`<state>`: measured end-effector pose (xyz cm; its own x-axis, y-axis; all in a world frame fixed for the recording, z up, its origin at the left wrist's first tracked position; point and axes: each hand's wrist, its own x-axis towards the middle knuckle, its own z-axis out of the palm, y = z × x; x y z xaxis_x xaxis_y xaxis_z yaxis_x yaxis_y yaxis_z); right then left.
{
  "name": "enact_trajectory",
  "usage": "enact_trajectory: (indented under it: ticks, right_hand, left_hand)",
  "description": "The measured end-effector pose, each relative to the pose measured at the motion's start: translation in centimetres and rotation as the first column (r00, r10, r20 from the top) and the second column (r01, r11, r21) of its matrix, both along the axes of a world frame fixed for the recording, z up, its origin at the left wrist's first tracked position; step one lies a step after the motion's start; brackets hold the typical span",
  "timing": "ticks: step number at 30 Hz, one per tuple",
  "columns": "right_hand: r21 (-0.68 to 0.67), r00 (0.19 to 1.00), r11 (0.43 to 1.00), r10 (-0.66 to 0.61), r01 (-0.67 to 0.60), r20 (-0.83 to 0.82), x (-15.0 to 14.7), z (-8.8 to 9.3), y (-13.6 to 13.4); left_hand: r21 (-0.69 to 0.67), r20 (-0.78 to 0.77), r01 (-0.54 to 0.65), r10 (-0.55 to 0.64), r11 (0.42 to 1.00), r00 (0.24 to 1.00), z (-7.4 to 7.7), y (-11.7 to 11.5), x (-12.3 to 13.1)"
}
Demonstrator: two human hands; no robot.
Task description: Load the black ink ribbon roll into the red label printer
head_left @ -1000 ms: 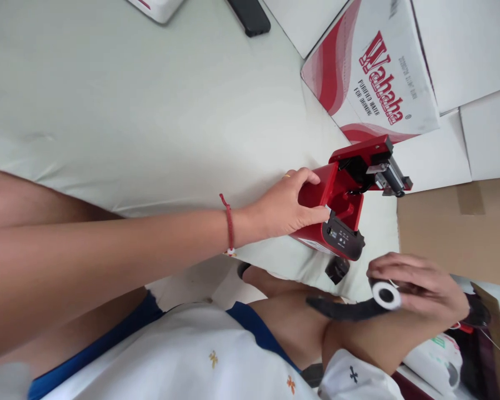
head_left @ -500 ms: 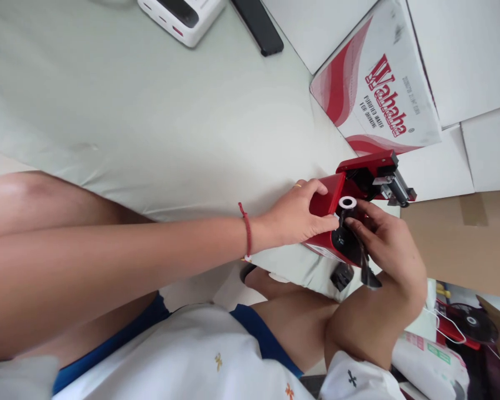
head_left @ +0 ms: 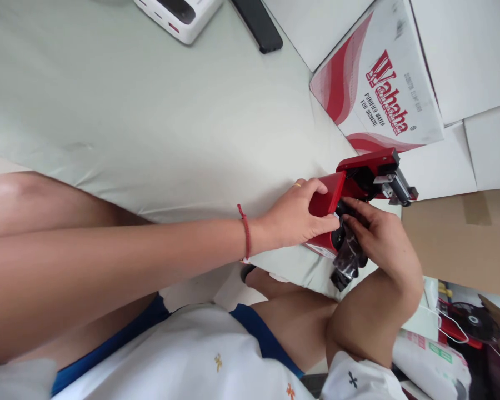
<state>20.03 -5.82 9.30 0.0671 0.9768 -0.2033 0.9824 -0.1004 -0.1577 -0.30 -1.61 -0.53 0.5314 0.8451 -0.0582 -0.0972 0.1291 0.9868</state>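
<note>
Red device (head_left: 335, 184), on pale cloth (head_left: 170, 122), cover (head_left: 364, 159) open; my left hand (head_left: 292, 215) clasps its side. Dark strip (head_left: 347, 256), trailing over its rim, top pinched in my right hand (head_left: 384, 234). Step, I judge: fitting it inside; next needs steady bracing.

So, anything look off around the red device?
Nothing visibly spilled or damaged. One loose bit: a dark glossy strip droops, wrinkled, below the fingers of the right hand, outside the red device whose lid stands open. The hand hides much of the inside.
</note>
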Motion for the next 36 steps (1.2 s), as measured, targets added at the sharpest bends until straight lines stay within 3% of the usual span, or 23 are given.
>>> enact_trajectory:
  ticks: [4, 7, 10, 12, 15, 16, 18, 19, 21, 23, 26, 31, 34, 36]
  right_hand:
    - [-0.004, 1.0, 1.0, 0.017, -0.017, -0.025, 0.3, 0.1, -0.2]
    - [0.01, 0.996, 0.999, 0.046, -0.045, -0.071, 0.6, 0.3, -0.4]
    - [0.008, 0.993, 0.999, 0.048, -0.048, -0.107, 0.8, 0.4, -0.6]
    - [0.011, 0.991, 0.999, 0.032, -0.031, -0.133, 0.7, 0.4, -0.9]
    - [0.185, 0.98, 0.981, -0.012, 0.05, -0.199, 0.1, 0.4, -1.5]
    - [0.314, 0.973, 0.945, -0.02, 0.094, -0.231, -0.2, 0.4, -1.7]
    - [0.583, 0.965, 0.796, -0.006, 0.163, -0.261, -0.6, 0.4, -2.0]
    - [0.673, 0.973, 0.722, 0.002, 0.159, -0.231, -0.6, 0.3, -2.0]
    - [0.753, 0.995, 0.654, 0.006, 0.071, -0.098, -0.1, 0.2, -1.7]
    - [0.715, 0.999, 0.697, 0.007, -0.043, 0.054, 0.8, -0.1, -1.1]
    - [0.606, 0.989, 0.787, 0.03, -0.115, 0.148, 1.8, -0.4, -0.3]
    - [0.604, 0.999, 0.797, -0.015, -0.009, 0.035, 0.9, 1.2, -2.2]
    - [0.454, 0.997, 0.89, -0.066, 0.045, 0.03, -0.1, 2.7, -4.2]
    - [0.301, 0.994, 0.953, -0.008, -0.026, 0.111, -0.5, 3.4, -5.2]
  left_hand:
    - [0.052, -0.03, -0.048, 0.049, 0.998, 0.998, 0.0, -0.6, 0.0]
    - [0.278, 0.031, -0.13, 0.126, 0.952, 0.992, -0.2, -1.6, -0.1]
    - [0.549, 0.118, -0.144, 0.095, 0.823, 0.988, -0.5, -2.4, -0.4]
    - [0.681, 0.086, -0.094, 0.048, 0.727, 0.995, -0.7, -2.6, -0.5]
    - [0.804, -0.007, -0.039, 0.074, 0.593, 0.997, -1.0, -2.8, -0.7]
    - [0.834, -0.018, -0.04, 0.099, 0.55, 0.995, -1.0, -2.8, -0.8]
    - [0.891, 0.0, -0.064, 0.142, 0.45, 0.99, -1.1, -2.9, -0.9]
    - [0.914, 0.02, -0.082, 0.159, 0.398, 0.987, -1.2, -3.0, -0.9]
    - [0.942, 0.053, -0.11, 0.183, 0.318, 0.982, -1.2, -3.1, -1.0]
    - [0.949, 0.053, -0.106, 0.182, 0.298, 0.982, -1.1, -3.1, -1.0]
    - [0.942, 0.049, -0.091, 0.136, 0.322, 0.989, -1.0, -3.0, -1.1]
    - [0.93, 0.08, -0.105, 0.086, 0.351, 0.993, -0.7, -2.8, -1.2]
    - [0.94, 0.091, -0.123, 0.113, 0.319, 0.989, -0.8, -2.9, -1.2]
    - [0.953, 0.105, -0.144, 0.154, 0.266, 0.982, -0.9, -3.0, -1.2]
